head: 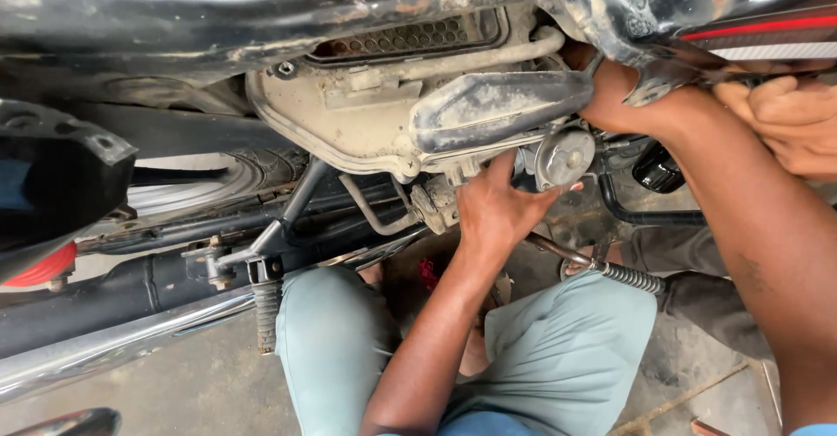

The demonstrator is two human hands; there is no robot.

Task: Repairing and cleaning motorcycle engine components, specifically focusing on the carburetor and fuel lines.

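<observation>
My left hand (495, 211) reaches up from between my knees to the motorcycle's engine area. Its fingertips tuck in under the dusty grey side cover (497, 105), and its thumb points right towards a round silver carburettor part (564, 158). What the fingers hold is hidden. My right forearm (741, 218) runs up from the lower right, and its hand disappears behind the side cover and the black fuel tank (610, 0). Another person's hand (789, 122) grips the tank's lower edge at the right.
A dusty air-filter box (349, 113) sits above the frame tubes. A chrome exhaust pipe (113, 349) runs along the lower left, the rear tyre (218, 179) behind it. A coiled spring (632, 276) lies by my right knee. Another person's dark trousers (689, 266) are at the right.
</observation>
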